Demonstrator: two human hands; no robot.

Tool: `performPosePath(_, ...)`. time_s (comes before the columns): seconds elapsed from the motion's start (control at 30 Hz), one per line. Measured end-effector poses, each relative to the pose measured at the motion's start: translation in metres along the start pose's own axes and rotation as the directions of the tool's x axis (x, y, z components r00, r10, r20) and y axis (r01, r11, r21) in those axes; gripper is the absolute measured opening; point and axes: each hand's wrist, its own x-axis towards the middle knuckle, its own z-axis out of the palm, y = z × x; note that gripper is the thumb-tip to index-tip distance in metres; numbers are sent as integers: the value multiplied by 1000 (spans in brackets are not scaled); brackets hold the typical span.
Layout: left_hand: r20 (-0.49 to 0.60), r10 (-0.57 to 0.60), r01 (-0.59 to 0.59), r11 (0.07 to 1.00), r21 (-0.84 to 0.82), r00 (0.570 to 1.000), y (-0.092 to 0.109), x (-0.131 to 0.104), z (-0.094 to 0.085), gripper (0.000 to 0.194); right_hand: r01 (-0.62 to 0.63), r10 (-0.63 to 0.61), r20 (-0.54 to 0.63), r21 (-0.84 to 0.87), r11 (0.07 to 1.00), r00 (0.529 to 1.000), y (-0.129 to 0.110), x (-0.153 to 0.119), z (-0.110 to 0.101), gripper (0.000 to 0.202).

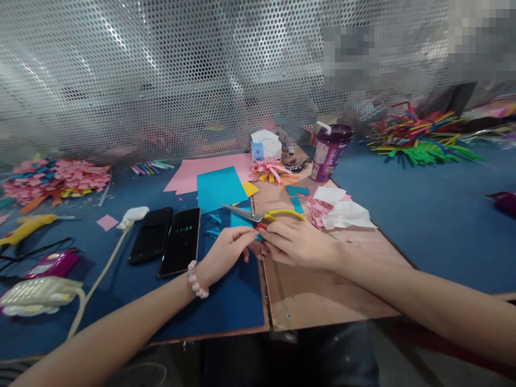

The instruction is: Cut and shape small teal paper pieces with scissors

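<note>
My left hand [236, 244] and my right hand [300, 244] meet at the middle of the worktop, fingertips close together and pinched. A small piece of blue paper [260, 235] shows between them, mostly hidden by the fingers. Scissors [244, 213] with yellow and orange handles lie just beyond, blades pointing left over blue paper. My right hand covers part of the handles; whether any finger goes through them is hidden. Behind the blades is a larger blue sheet [220, 188], on top of pink sheets [185, 174]. Small blue cut pieces [213, 231] lie left of the blades.
Two phones [151, 236] lie at left, near a white charger [135, 215] and a yellow glue gun [34, 223]. A purple cup [330, 153] with a straw stands behind crumpled tissue [349, 215]. Paper tassels [60, 180] sit far left; coloured strips [419, 137] lie right.
</note>
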Motion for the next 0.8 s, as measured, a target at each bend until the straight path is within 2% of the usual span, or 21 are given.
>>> performPosePath(0.1, -18, 16, -15, 999, 33, 1000, 1, 0, 0, 30, -130, 144, -46, 230, 964, 988, -4, 3, -4, 28)
performPosePath(0.17, -13, 27, -26, 998, 65, 1000, 3, 1, 0, 29, -252, 291, -37, 401, 880, 956, -5, 6, -6, 26)
performPosePath(0.23, -3, 40, -39, 994, 101, 999, 4, 1, 0, 28, -347, 396, 4, 491, 799, 918, -3, 8, -7, 28)
performPosePath(0.3, 4, 52, -52, 990, 131, 999, 5, 0, -1, 28, -402, 447, 46, 525, 750, 894, -2, 9, -7, 27)
performPosePath(0.53, -5, 31, -29, 986, 161, 1000, 3, 0, -1, 28, -526, 562, 174, 640, 560, 809, -7, 10, -4, 20)
performPosePath(0.6, -6, 29, -27, 986, 167, 1000, 4, 0, -1, 29, -555, 580, 201, 639, 533, 789, -9, 11, -6, 19)
performPosePath(0.7, 28, 34, -38, 980, 193, 999, 6, 0, -1, 29, -579, 546, 270, 612, 538, 793, -9, 13, -11, 19)
performPosePath(0.8, 100, 29, -48, 979, 197, 995, 7, -1, -1, 30, -570, 447, 360, 597, 564, 819, -4, 14, -14, 21)
